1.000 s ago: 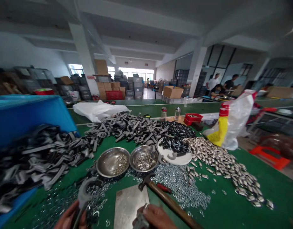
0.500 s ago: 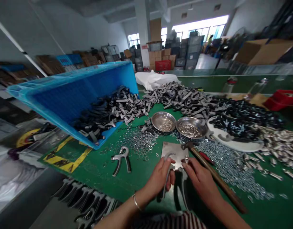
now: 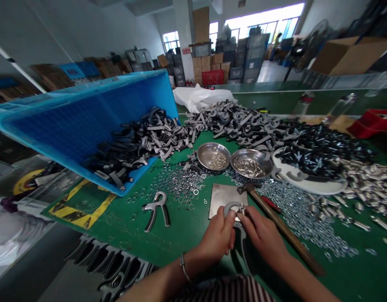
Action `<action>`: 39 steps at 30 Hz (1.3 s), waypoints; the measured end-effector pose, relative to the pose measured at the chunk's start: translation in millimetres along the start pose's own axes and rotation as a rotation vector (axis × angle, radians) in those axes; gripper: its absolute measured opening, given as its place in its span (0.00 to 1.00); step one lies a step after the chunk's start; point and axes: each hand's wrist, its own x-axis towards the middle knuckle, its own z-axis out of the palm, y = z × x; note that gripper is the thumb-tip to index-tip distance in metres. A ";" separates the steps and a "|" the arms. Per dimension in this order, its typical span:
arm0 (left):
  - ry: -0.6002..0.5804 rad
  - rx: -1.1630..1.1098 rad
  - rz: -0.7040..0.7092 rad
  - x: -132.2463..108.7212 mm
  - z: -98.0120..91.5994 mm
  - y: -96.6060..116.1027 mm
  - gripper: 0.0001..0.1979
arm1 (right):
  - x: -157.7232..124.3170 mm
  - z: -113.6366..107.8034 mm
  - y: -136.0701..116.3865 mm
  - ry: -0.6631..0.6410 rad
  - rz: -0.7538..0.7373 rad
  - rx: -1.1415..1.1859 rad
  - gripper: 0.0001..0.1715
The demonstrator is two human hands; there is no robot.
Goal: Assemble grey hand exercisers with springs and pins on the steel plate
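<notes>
My left hand (image 3: pixel 219 233) is closed round a grey hand grip (image 3: pixel 233 206), whose hooked top shows above the thumb. Close beside it, my right hand (image 3: pixel 259 228) pinches the spring end of the same piece, at a coiled metal spring (image 3: pixel 241 208). A handle with a black inner side hangs down between the hands. Behind them lies a square metal plate (image 3: pixel 223 197), partly covered by the fingers. On the left, a hand grip with a spring (image 3: pixel 157 209) lies on the green table (image 3: pixel 184 226).
A hammer (image 3: pixel 284 228) lies right of my hands, beside a red-handled tool (image 3: pixel 270 204). Two metal bowls (image 3: pixel 213 156) (image 3: pixel 252 163) stand behind the plate. A tilted blue crate (image 3: pixel 86 109) spills handles at left. Loose rings, nuts, and metal cylinders (image 3: pixel 370 184) surround the work area.
My hands have come closer together, and the hooked top has tilted right against the spring. The whole view has shifted slightly.
</notes>
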 end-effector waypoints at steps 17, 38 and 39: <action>-0.205 0.901 0.388 -18.1 -44.7 5.2 0.31 | -7.8 -10.8 -21.0 -0.290 0.246 0.564 0.16; -0.135 1.333 0.566 203.4 -21.2 73.9 0.10 | 163.2 -46.0 144.2 -0.169 0.129 -0.511 0.08; -0.140 1.330 0.558 219.1 -13.5 76.7 0.09 | 168.8 -40.2 147.7 -0.177 0.148 -0.529 0.08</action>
